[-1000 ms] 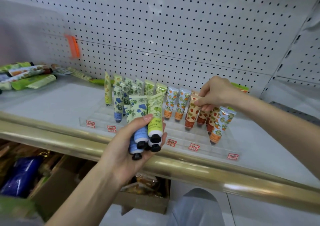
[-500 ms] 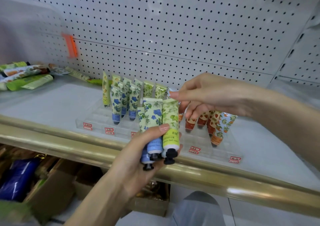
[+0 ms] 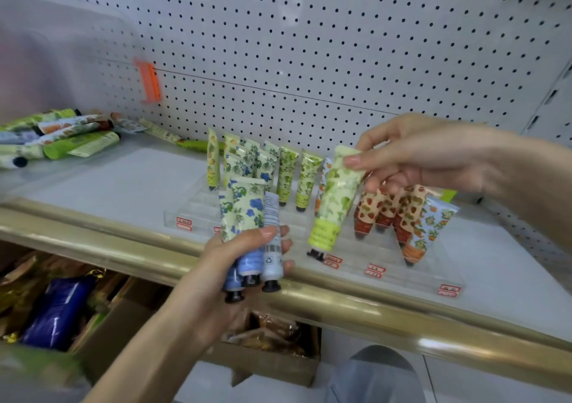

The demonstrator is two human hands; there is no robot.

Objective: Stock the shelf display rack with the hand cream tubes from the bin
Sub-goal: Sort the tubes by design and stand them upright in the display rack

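Bright, even light; edges bowed, maybe soft (left esp.).

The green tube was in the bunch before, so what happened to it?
The right hand came over from the strawberry tubes, pinched the green tube by its flat end and pulled it rightward out of the bunch in the left hand, over the rack. The left hand kept hold of the blue-flower tubes; the rack's tubes stayed put.

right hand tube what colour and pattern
Tube: pale green leaf print, lime band, black cap; head view.
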